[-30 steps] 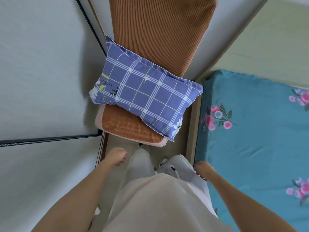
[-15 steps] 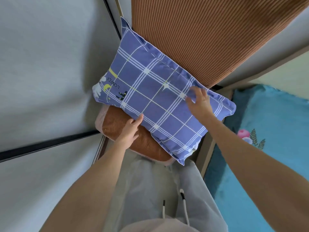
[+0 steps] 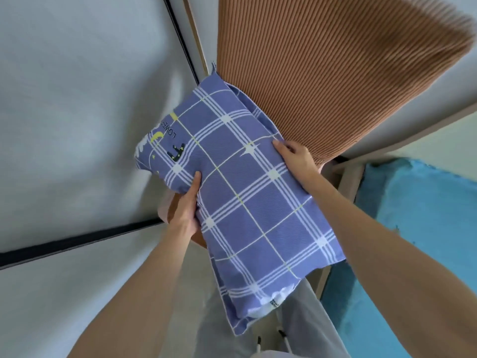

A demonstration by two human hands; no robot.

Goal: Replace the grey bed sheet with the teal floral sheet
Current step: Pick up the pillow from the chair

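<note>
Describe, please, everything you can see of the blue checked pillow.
The pillow is a soft rectangular cushion in a woven-looking periwinkle cover with white grid stripes, thin yellow lines, a flat flanged edge and small printed pictures and letters near its far corner. It lies tilted, its far edge against the brown ribbed chair back. The left hand grips its left edge, thumb on top; the right hand grips the far right edge. Its near corner hangs over the person's light clothing.

Count: 1 blue plaid pillow (image 3: 247, 200), 1 brown ribbed chair (image 3: 322, 73), and 1 teal sheet (image 3: 413, 228) on 1 bed. 2 hands in view, left hand (image 3: 184, 210) and right hand (image 3: 296, 157), both with a grip on the pillow. 2 drawstring ends (image 3: 271, 337) visible at the bottom edge.
</note>
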